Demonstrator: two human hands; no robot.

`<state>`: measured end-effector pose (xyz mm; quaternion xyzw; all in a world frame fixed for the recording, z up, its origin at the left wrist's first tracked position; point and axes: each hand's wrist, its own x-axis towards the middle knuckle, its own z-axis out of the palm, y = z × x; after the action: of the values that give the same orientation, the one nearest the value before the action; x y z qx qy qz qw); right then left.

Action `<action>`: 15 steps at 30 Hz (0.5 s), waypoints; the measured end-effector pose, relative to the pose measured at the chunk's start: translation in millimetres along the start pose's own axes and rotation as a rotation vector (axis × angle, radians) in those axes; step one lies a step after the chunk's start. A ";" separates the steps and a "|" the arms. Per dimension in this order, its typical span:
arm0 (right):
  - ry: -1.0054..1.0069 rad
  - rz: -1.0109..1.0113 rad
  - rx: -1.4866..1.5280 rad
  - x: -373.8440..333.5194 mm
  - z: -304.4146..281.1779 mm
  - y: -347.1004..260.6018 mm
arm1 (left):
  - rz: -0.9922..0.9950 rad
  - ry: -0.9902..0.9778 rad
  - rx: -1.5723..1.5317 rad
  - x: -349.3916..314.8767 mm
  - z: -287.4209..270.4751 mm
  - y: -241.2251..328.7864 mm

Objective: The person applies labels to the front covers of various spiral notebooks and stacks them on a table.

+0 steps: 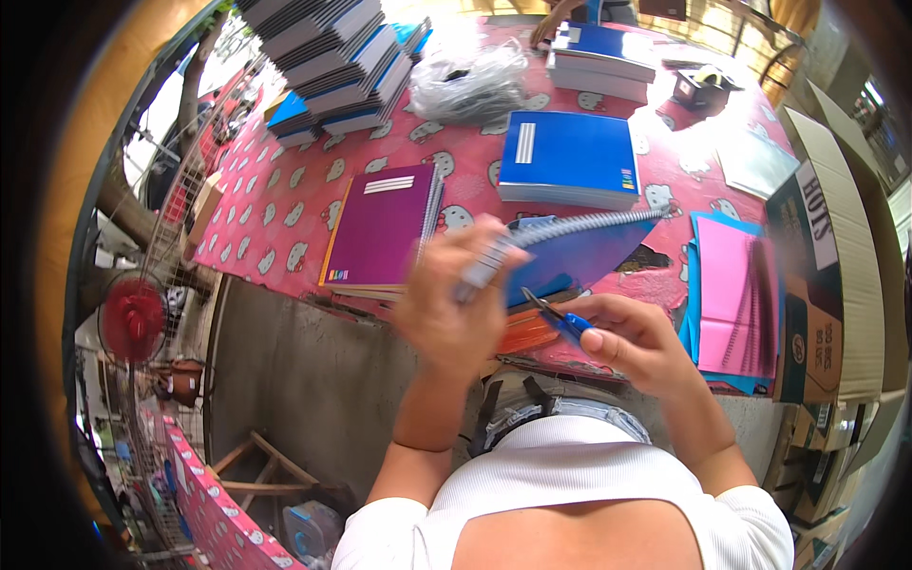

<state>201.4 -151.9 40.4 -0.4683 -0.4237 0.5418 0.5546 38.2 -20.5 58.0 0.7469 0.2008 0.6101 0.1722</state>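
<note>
Notebook (589,255) gripped by left hand (454,302) — blue-handled pliers (564,319) clasped in right hand (638,344).

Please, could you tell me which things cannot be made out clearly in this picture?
All in the head view:
- Left hand: finger outlines blurred, probably by motion.
- Spiral notebook: the end it holds is covered by its fingers.
- Blue-handled pliers: handles partly hidden by the right hand.
- Tall notebook stack: top cut off by the upper edge.
- Cardboard box: inside hidden by its wall and flaps.
</note>
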 end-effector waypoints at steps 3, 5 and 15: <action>0.334 -0.233 -0.473 -1.1 -20.1 36.5 | -0.312 0.484 -0.247 22.6 -62.4 -56.1; 0.566 -0.155 -0.755 -2.1 -64.9 74.5 | -0.601 0.725 -0.512 29.6 -103.2 -92.1; 0.434 -0.347 -1.001 99.4 -69.5 80.1 | -1.070 0.622 0.362 -97.7 -178.1 -291.8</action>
<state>258.3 -58.9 -55.7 -0.6979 -0.5760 0.0674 0.4203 -179.7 182.8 -135.9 0.3489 0.6856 0.5847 0.2577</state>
